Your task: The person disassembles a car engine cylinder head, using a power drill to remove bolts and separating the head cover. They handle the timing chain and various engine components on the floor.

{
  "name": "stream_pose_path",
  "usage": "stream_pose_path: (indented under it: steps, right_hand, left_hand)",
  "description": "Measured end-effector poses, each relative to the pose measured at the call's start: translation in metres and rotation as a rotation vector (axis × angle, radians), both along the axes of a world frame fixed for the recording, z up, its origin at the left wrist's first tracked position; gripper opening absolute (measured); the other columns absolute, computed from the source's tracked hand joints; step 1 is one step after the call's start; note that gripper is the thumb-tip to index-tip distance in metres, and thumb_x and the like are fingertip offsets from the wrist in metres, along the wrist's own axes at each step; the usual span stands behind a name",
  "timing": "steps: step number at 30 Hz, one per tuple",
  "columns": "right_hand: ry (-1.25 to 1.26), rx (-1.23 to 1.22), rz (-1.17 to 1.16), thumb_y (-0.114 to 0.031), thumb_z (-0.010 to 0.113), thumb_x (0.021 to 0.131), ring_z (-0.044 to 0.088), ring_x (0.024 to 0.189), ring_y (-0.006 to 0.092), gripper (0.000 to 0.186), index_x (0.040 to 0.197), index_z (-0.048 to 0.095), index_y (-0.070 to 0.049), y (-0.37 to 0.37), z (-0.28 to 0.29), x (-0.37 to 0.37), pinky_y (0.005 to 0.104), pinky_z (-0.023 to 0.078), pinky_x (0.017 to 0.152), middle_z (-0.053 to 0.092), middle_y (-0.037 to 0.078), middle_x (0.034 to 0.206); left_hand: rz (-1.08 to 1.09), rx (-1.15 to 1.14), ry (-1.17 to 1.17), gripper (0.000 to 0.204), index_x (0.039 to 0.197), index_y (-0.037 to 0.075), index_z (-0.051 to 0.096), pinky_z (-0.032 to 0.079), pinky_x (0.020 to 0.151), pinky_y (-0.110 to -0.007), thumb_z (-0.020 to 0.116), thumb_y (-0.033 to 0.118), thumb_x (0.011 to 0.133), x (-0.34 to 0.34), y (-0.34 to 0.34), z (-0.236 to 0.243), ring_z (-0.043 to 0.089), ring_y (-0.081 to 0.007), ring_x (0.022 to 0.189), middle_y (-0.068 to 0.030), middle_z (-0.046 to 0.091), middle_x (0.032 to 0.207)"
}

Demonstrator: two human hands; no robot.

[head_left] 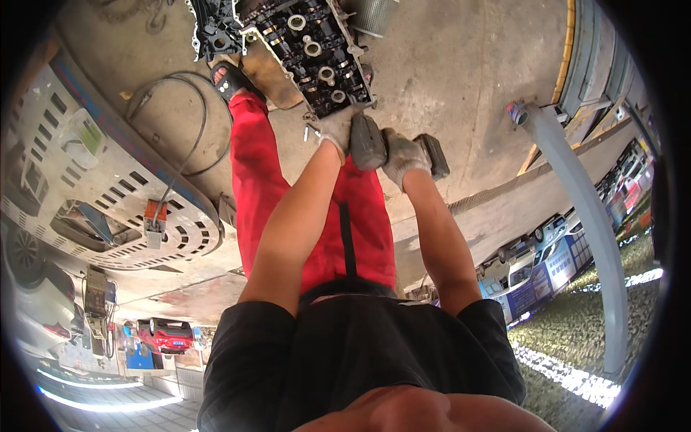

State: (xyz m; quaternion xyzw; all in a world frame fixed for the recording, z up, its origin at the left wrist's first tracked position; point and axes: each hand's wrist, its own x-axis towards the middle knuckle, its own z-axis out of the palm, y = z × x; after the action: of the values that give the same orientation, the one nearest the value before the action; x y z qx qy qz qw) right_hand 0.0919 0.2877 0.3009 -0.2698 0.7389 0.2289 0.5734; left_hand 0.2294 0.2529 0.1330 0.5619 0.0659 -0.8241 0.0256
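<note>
- The right hand (404,160), gloved, is wrapped around the grip of a dark cordless power tool (368,144), between its body and its battery
- The left hand (335,131), gloved too, is by the tool's front, at the near edge of the engine part (311,61); I can't tell whether its fingers are closed on anything
- That engine part sits on the floor (439,79) just beyond both hands, its dark, oily inner side showing
- A dark casting (217,36) lies beside it, on its left
</note>
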Motion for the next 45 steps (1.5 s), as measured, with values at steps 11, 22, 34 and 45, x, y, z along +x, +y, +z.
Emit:
stream_pose_path:
  steps: [11,22,34,45]
  right_hand:
    - [0.009,-0.072,-0.253,-0.046,0.066,0.101,0.067,0.129,0.0430,0.053,0.142,0.059,-0.014,0.035,-0.014,-0.011,0.0476,0.055,0.107,0.073,0.021,0.136]
    - [-0.020,0.008,-0.185,-0.045,0.063,0.106,0.069,0.125,0.0420,0.048,0.142,0.060,-0.015,0.003,0.006,-0.022,0.0477,0.056,0.104,0.075,0.020,0.131]
    - [0.010,0.120,-0.171,-0.041,0.063,0.104,0.072,0.121,0.0416,0.049,0.144,0.058,-0.014,-0.021,0.009,-0.022,0.0480,0.059,0.102,0.074,0.020,0.133]
    - [-0.104,0.041,0.007,-0.040,0.067,0.100,0.069,0.126,0.0426,0.047,0.139,0.060,-0.015,-0.003,0.007,0.010,0.0482,0.056,0.104,0.075,0.021,0.131]
  left_hand:
    - [-0.144,-0.097,0.022,0.023,0.118,0.003,0.074,0.063,0.075,-0.036,0.071,0.007,0.096,-0.032,-0.008,0.002,0.075,-0.0199,0.084,-0.0054,0.077,0.102]
    - [-0.145,0.245,-0.096,0.031,0.126,0.014,0.074,0.058,0.076,-0.033,0.069,0.003,0.097,-0.042,-0.035,0.037,0.066,-0.0146,0.085,0.0024,0.074,0.106]
    - [-0.013,0.189,-0.048,0.018,0.098,0.004,0.074,0.061,0.062,-0.042,0.082,0.019,0.093,-0.036,-0.015,0.009,0.071,-0.0263,0.065,-0.0106,0.074,0.083]
    - [0.162,0.253,0.050,0.021,0.117,0.005,0.074,0.064,0.068,-0.040,0.069,0.021,0.103,0.033,0.007,0.026,0.074,-0.0251,0.074,-0.0112,0.077,0.092]
